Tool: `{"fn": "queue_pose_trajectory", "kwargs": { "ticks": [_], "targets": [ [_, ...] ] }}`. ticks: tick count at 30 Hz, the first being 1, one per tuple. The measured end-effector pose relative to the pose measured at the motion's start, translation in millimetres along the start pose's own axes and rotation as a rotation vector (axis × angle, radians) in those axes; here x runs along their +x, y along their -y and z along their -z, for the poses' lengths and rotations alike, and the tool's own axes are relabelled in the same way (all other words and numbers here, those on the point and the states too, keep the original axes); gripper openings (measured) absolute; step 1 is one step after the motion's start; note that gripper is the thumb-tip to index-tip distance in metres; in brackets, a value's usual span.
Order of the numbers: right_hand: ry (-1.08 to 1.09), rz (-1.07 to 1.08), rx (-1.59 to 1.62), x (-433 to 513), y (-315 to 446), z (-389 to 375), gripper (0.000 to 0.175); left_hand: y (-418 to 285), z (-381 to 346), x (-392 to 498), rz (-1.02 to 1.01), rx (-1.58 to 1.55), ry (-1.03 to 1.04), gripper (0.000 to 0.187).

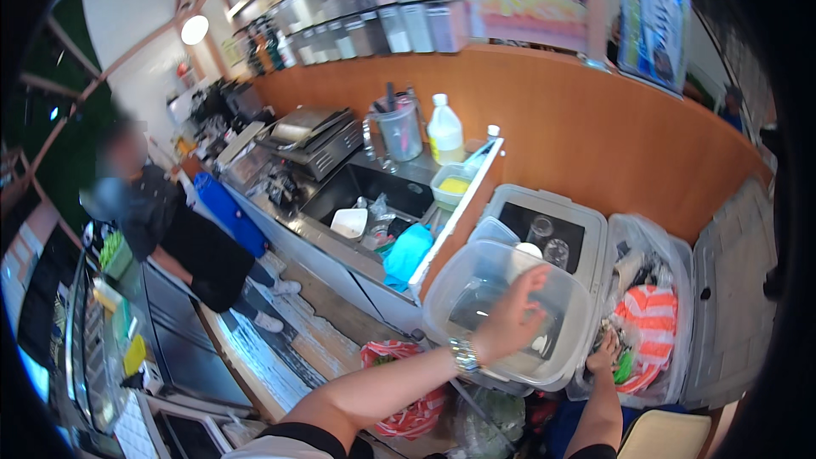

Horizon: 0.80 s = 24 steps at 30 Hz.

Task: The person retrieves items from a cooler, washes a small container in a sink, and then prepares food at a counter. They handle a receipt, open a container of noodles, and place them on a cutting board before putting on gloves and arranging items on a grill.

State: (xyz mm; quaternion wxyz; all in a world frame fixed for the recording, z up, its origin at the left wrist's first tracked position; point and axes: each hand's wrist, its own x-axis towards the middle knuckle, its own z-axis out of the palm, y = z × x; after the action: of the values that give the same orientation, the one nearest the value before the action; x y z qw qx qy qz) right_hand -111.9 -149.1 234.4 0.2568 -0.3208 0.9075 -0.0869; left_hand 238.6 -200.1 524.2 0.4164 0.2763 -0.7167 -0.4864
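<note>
My left hand (515, 315), with a watch at its wrist, hangs over a large clear plastic tub (440, 287). Its fingers are apart and slightly bent, and nothing shows in them. The tub rests on a lidded grey container (590, 220). To the right, my right hand (604, 355) reaches into an open bin lined with a clear plastic bag (637, 227). Its fingers touch the contents beside a red-and-white striped plastic bag (650, 319) and a small green piece (623, 367). Whether those fingers grip anything is unclear.
A low partition (468, 213) separates the tub from a sink (408, 188) holding dishes and a blue cloth (408, 255). An upright grey lid (733, 293) flanks the bin. Another striped bag (414, 414) lies below my left arm. A person (185, 229) stands at the left.
</note>
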Motion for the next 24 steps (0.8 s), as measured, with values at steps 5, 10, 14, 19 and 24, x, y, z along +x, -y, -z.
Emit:
{"fn": "queue_pose_trajectory", "kwargs": {
  "ticks": [5,10,14,19,24],
  "targets": [
    [-0.393,0.250,0.518,15.9,-56.6,9.9,0.072,1.4,179.2,-70.6,-0.030,0.071,-0.339,0.057],
    [-0.933,0.252,0.694,-57.7,-51.9,38.0,0.044,25.2,382.4,-154.9,0.014,0.140,-0.598,0.048],
    [-1.032,0.204,0.899,-201.0,-2.9,53.8,0.030,5.2,560.8,-209.4,-0.116,0.242,-0.710,0.039],
    [-1.055,0.254,1.496,-283.4,153.5,30.9,0.020,-63.4,743.7,-279.0,-0.252,0.182,-0.927,0.036],
    [-0.834,0.414,1.123,-297.6,381.8,-27.5,0.020,-94.7,807.5,-307.3,-0.705,-0.689,-0.756,0.036]
  ]
}}
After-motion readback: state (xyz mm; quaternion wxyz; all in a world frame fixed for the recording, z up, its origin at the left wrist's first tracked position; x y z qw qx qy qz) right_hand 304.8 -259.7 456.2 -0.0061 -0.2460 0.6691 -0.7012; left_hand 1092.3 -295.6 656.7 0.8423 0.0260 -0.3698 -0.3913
